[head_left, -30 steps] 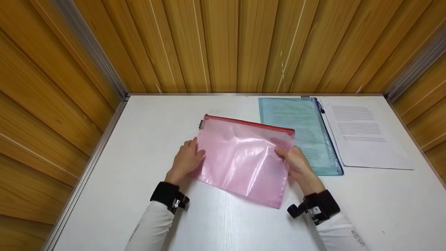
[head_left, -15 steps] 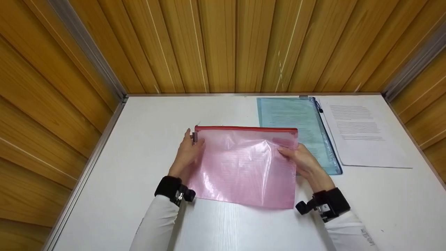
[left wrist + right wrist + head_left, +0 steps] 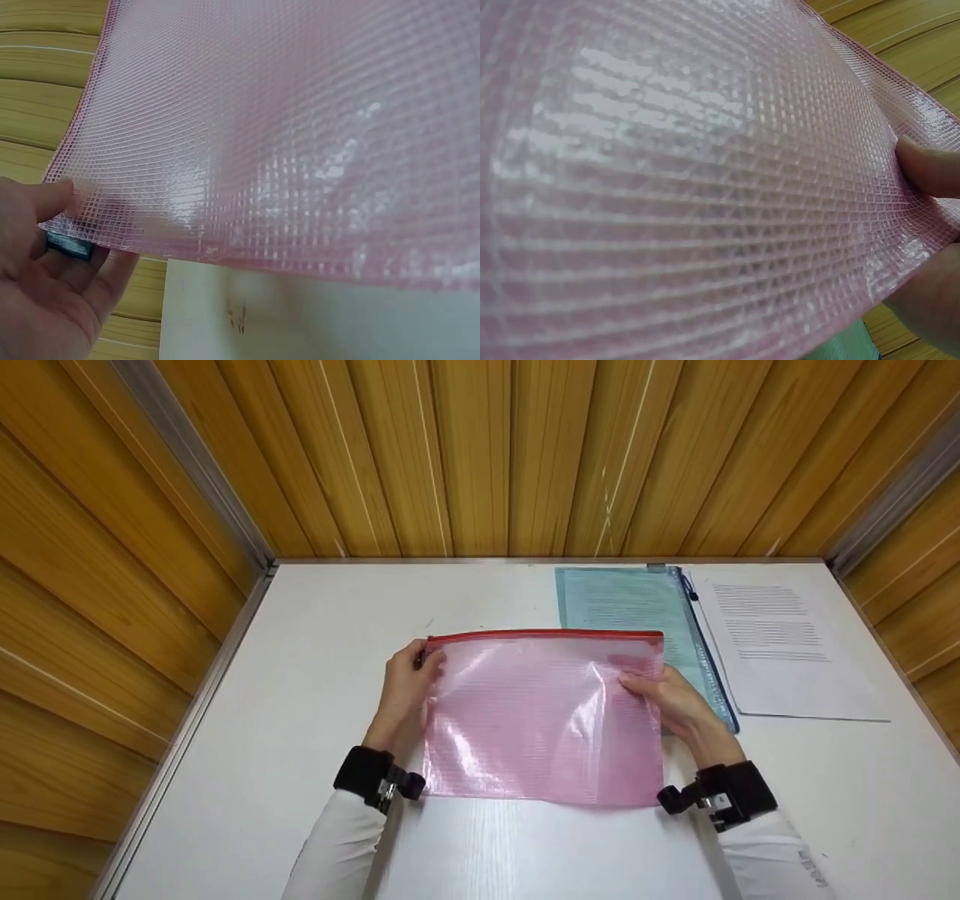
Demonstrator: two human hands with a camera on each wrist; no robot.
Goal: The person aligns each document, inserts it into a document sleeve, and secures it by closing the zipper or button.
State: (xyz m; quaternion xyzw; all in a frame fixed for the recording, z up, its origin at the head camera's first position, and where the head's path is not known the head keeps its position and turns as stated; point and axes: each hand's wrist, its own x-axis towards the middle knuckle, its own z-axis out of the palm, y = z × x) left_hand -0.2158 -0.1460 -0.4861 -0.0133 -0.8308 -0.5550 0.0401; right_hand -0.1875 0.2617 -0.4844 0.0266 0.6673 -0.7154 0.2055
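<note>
A pink, see-through mesh zip pouch [image 3: 540, 727] with a red zip edge along its top is held up above the table. At its upper left corner, my left hand [image 3: 405, 686] pinches the side, thumb on the near face. A small dark tab [image 3: 69, 245] sticks out beside those fingers in the left wrist view. On the opposite edge my right hand [image 3: 682, 709] grips the pouch, and its thumb [image 3: 934, 171] presses a crease into the mesh. The right fingers behind the pouch are partly hidden.
Behind the pouch, at the back right of the white table [image 3: 225, 780], lies a teal zip pouch [image 3: 626, 596] with a printed sheet inside. Printed papers [image 3: 810, 686] lie to its right. Wood-look panels [image 3: 480, 457] enclose the table.
The pink pouch has turned from a slant to nearly level and shifted right. My left hand has moved up its side to the tab corner; the right hand has moved right, still holding its edge.
</note>
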